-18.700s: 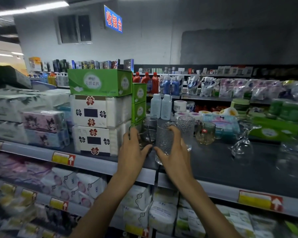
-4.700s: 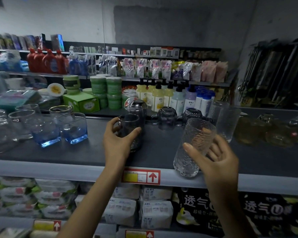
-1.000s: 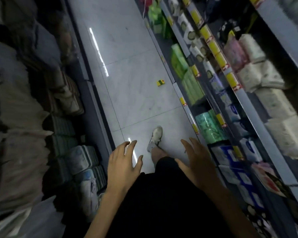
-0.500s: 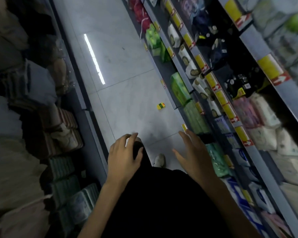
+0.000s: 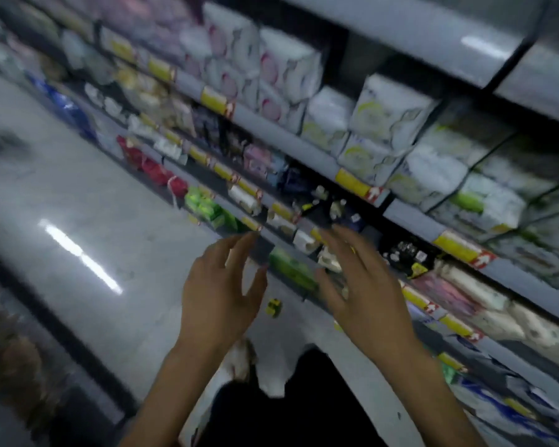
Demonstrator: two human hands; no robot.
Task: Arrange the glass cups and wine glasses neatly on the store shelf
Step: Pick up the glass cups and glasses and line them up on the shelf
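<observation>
In the head view, which is blurred, the left hand [image 5: 217,291] and the right hand [image 5: 365,291] hang side by side above the grey tiled floor [image 5: 94,204]. Both are empty, with the fingers spread wide and relaxed, and they touch nothing. No glass cups and no wine glasses appear in this view, so I cannot tell where they stand. At the right run the shelves [image 5: 271,130] with grey metal edges and yellow price tags [image 5: 352,183]. They carry soft white tissue packs [image 5: 384,124] in shiny film, and lower down some green packs [image 5: 207,208] and red packs [image 5: 149,166]. A small yellow object [image 5: 274,307] lies on the floor between the hands.

I judge that the glassware will be stiff, smooth, slippery and easy to break. A cup is best taken around its wall with the whole hand. A wine glass is probably top-heavy on a thin stem, so the bowl or the low part of the stem is the safer place, and it should be set down softly, apart from its neighbours
</observation>
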